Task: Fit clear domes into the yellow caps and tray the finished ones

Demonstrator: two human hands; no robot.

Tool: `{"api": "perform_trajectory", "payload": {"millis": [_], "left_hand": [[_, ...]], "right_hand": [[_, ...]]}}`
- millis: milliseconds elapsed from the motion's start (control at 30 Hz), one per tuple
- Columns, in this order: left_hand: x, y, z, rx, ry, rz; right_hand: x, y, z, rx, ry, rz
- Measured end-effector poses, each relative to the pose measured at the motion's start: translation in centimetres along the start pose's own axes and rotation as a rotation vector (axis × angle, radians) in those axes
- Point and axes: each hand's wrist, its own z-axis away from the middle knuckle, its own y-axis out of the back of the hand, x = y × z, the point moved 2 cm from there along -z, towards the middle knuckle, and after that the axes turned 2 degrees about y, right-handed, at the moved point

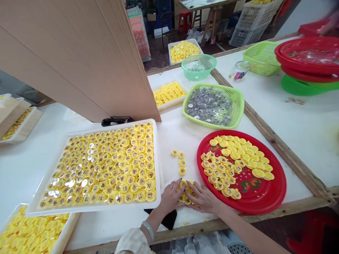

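Note:
In the head view, my left hand [171, 196] and my right hand [205, 198] meet over a small cluster of yellow round pieces [187, 200] near the table's front edge. Fingers of both hands are stretched out and rest on the cluster, hiding part of it. Dark printed pictures show on several of these pieces. Just beyond my hands, a short line of loose yellow pieces [182, 163] lies on the white tabletop. To the right, a red round tray [254, 201] carries many yellow pieces, some with printed faces up, others plain.
A white tray [158, 176] full of printed yellow pieces stands left, beside an upright cardboard sheet [106, 60]. Behind are a green basket [239, 106] of clear pieces and a teal basket [198, 74]. A wooden strip [275, 141] crosses the table. Stacked red trays [307, 72] sit far right.

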Motion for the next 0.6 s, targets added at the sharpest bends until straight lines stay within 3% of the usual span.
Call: {"api": "perform_trajectory", "payload": {"millis": [167,600], "left_hand": [[0.4,1.1,-0.9,-0.031,0.042,-0.003],[1.8,1.4,0.1,-0.092,-0.034,0.067]], "right_hand": [[-0.2,-0.3,0.3,-0.025,-0.063,0.066],[-0.5,0.2,1.3,-0.017,0.064,0.037]]}}
